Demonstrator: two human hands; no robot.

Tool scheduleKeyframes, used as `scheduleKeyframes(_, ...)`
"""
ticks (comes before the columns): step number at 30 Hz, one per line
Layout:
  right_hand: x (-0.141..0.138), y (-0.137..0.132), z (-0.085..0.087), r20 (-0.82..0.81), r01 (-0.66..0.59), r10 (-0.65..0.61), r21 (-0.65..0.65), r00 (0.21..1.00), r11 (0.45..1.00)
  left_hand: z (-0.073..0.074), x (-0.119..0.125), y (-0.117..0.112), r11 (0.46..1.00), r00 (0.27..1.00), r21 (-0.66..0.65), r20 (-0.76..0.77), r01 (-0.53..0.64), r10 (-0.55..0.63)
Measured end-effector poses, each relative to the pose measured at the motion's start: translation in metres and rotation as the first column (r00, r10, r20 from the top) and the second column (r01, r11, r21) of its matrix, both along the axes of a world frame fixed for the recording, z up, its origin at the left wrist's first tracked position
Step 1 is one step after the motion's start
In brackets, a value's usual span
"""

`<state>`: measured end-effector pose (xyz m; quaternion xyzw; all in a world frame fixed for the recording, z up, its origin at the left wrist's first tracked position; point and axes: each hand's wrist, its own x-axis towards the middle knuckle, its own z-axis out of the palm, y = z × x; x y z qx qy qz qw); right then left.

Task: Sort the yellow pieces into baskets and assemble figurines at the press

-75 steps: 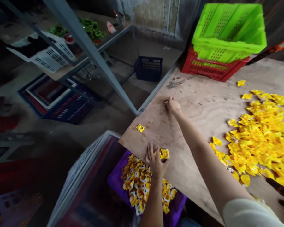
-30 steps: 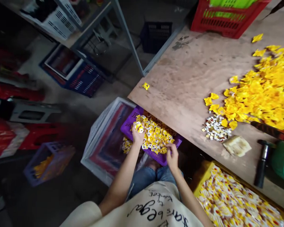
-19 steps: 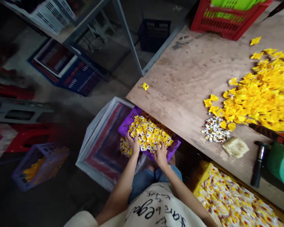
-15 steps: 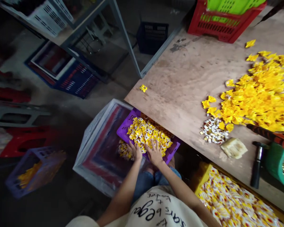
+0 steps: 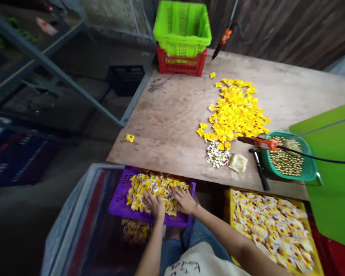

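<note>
Grip: left hand and right hand lie palm-down, fingers spread apart and closed on nothing. On my feed they press flat on the yellow-and-white pieces.
Where: those pieces fill the purple crate, at 6 o'clock in my view. The hands sit side by side at its near rim, the right one toward the crate's 3 o'clock end.
Surface: I see a bare plywood table, scuffed and stained, spreading from centre up to 1 o'clock.
Room: dim workshop, with a plank wall at 1 o'clock, a grey shelf frame at 10 o'clock and a dark basket on the floor at 11.
Around: a yellow heap lies mid-table, with a small whitish heap and a pale block at its 6 o'clock. A lone yellow piece lies at the table's 9 o'clock edge. An orange-handled tool rests across a green bowl of brass beads at 3 o'clock. A green crate is stacked on a red crate at 12. A yellow crate of pieces sits at 4 o'clock.
In the way: the table's near edge meets the purple crate's far rim, and a pale tub flanks it at 8 o'clock.
Axis: the purple crate's long side runs from 9 to 3 o'clock, parallel with the table edge. The left fingers point toward 12, the right fingers toward 10.
</note>
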<state>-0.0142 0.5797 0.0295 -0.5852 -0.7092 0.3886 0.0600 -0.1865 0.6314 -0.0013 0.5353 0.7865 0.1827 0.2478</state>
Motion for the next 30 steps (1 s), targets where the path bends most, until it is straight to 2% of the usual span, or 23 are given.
scheduleKeyframes(3,0.007,-0.029,0.006,-0.036,0.134,-0.133,0.016,0.990,0.991,0.003,-0.006,-0.006,0.999,0.997,0.027,-0.062,0.036,-0.034)
scheduleKeyframes(5,0.010,-0.042,0.013,-0.077,0.233,-0.232,0.010,0.970,0.972,0.007,-0.011,-0.006,0.997,0.994,0.069,-0.108,0.020,-0.012)
scheduleKeyframes(8,0.025,-0.038,0.033,-0.212,0.378,-0.353,0.095,0.911,0.921,0.013,-0.015,0.001,0.987,0.990,0.159,-0.137,-0.018,0.040)
scheduleKeyframes(10,0.050,-0.019,0.055,-0.287,0.491,-0.426,0.219,0.858,0.843,0.019,-0.014,0.010,0.977,0.990,0.214,-0.137,-0.004,0.034)
scheduleKeyframes(12,0.089,0.013,0.078,-0.274,0.601,-0.535,0.331,0.799,0.728,0.026,-0.009,0.021,0.965,0.991,0.260,-0.130,0.030,0.004)
scheduleKeyframes(14,0.137,0.054,0.094,-0.107,0.684,-0.711,0.402,0.695,0.608,0.034,0.002,0.034,0.956,0.994,0.290,-0.107,0.042,-0.011)
scheduleKeyframes(16,0.186,0.097,0.099,-0.032,0.711,-0.772,0.417,0.635,0.567,0.043,0.019,0.048,0.948,0.997,0.315,-0.065,0.052,-0.033)
scheduleKeyframes(18,0.226,0.134,0.095,0.042,0.719,-0.800,0.412,0.598,0.559,0.053,0.044,0.064,0.936,0.997,0.346,-0.016,0.073,-0.072)
scheduleKeyframes(20,0.253,0.157,0.087,0.113,0.712,-0.797,0.390,0.593,0.584,0.062,0.074,0.079,0.918,0.994,0.386,0.020,0.091,-0.106)
scheduleKeyframes(23,0.277,0.167,0.075,0.181,0.675,-0.752,0.347,0.633,0.652,0.073,0.121,0.101,0.889,0.986,0.439,0.034,0.132,-0.163)
scheduleKeyframes(25,0.285,0.161,0.070,0.179,0.659,-0.740,0.354,0.649,0.664,0.075,0.146,0.115,0.882,0.977,0.441,0.042,0.168,-0.207)
scheduleKeyframes(26,0.287,0.157,0.067,0.144,0.671,-0.771,0.412,0.620,0.617,0.075,0.156,0.121,0.884,0.970,0.426,0.054,0.192,-0.236)
scheduleKeyframes(28,0.282,0.144,0.063,-0.037,0.724,-0.838,0.525,0.545,0.448,0.071,0.169,0.132,0.889,0.953,0.389,0.079,0.242,-0.294)
scheduleKeyframes(29,0.272,0.136,0.062,-0.148,0.767,-0.854,0.535,0.498,0.355,0.068,0.172,0.135,0.893,0.949,0.371,0.083,0.255,-0.305)
scheduleKeyframes(30,0.258,0.125,0.062,-0.230,0.813,-0.855,0.492,0.465,0.311,0.066,0.174,0.138,0.895,0.946,0.358,0.083,0.265,-0.313)
